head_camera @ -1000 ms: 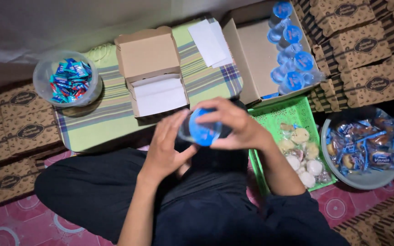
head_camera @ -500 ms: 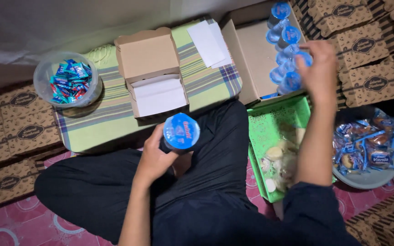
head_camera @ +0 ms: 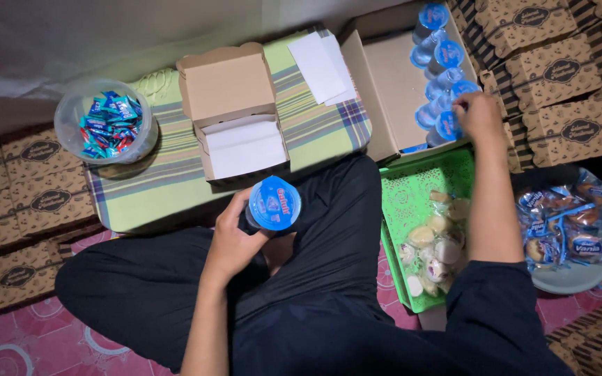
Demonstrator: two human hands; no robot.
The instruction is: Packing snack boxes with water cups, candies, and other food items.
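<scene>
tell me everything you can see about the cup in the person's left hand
The cup is a small sealed drinking cup, seemingly clear plastic, with a round blue foil lid bearing red and white print. The lid faces the camera, so little of the body shows. The left hand grips it from below and the side, fingers wrapped around its wall, above the person's lap, just in front of the open cardboard box.

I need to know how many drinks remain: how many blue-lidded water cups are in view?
About 8: one in the left hand, the water cup; roughly seven in the cardboard box, where the right hand touches them. Some may be hidden.
</scene>
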